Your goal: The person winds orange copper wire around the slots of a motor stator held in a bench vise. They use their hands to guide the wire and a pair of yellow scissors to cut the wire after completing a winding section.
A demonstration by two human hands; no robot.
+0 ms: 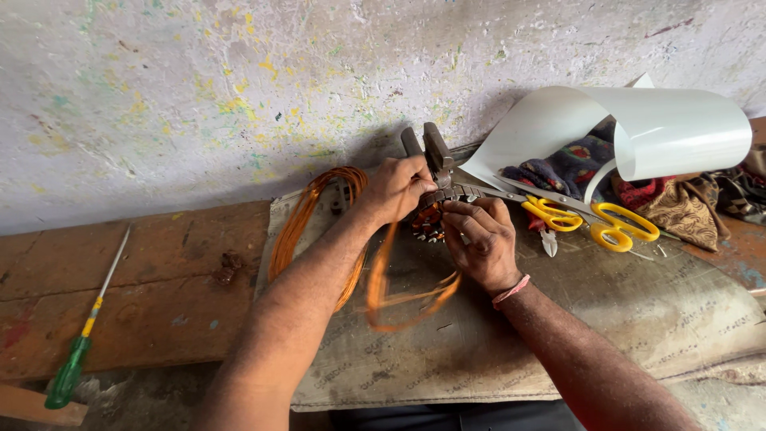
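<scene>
My left hand (pixel 396 189) grips the dark handles of pliers (pixel 431 152) that stand up against the wall. My right hand (pixel 481 242) pinches copper wire at a small wound stator (pixel 428 223) held between both hands. A loop of orange copper wire (pixel 399 299) hangs from the hands, blurred by motion. A larger coil of the same wire (pixel 303 215) lies behind my left forearm on the grey mat (pixel 638 311). The stator is mostly hidden by my fingers.
Yellow-handled scissors (pixel 594 219) lie on the mat to the right. A curled white sheet (pixel 662 128) and a heap of cloth (pixel 678 199) fill the right back. A green-handled screwdriver (pixel 84 331) rests on the wooden board (pixel 144 295) at left. A paint-speckled wall rises behind.
</scene>
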